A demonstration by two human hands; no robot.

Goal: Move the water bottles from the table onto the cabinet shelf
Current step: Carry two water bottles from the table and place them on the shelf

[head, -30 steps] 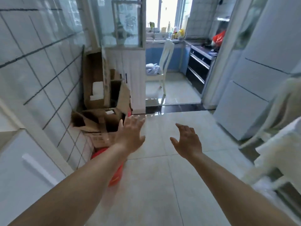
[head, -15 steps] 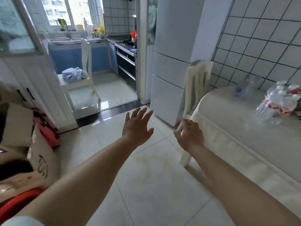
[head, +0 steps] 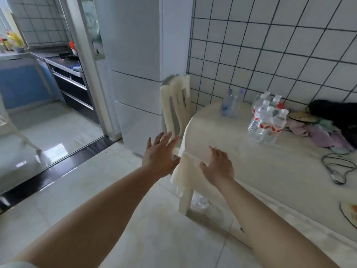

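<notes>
Kitchen doorway (head: 58,120): far left, glossy floor beyond a dark threshold strip; no cabinet shelf shows anywhere in this view
Fridge (head: 139,60): tall and white, standing between the doorway and the tiled wall
Left hand (head: 160,153): empty, fingers spread wide, palm down, out over the floor just short of the table corner
Chair (head: 176,107): cream, pushed in at the table's near end, partly hidden behind the cloth
Right hand (head: 218,167): empty, fingers loosely open, over the corner where the tablecloth drapes; whether it touches the cloth I cannot tell
Table (head: 270,171): covered in a pale cloth, set against the tiled wall
Purple-capped bottles (head: 230,103): two, upright near the wall, well apart from both hands
Water bottles (head: 267,120): a cluster with white caps and red labels, upright, standing close together, right of the purple-capped pair; exact count unclear
Clothes (head: 324,132): a heap lying just right of the cluster, dark item behind it
Cable (head: 340,169): looped on the cloth near the right edge
Progress: judged from this, bottles remain on the table and neither hand carries one; what already sits on the shelf cannot be seen
Left to do: reach across, take hold of bottles, carry them to the shelf, repeat until the table has none
</notes>
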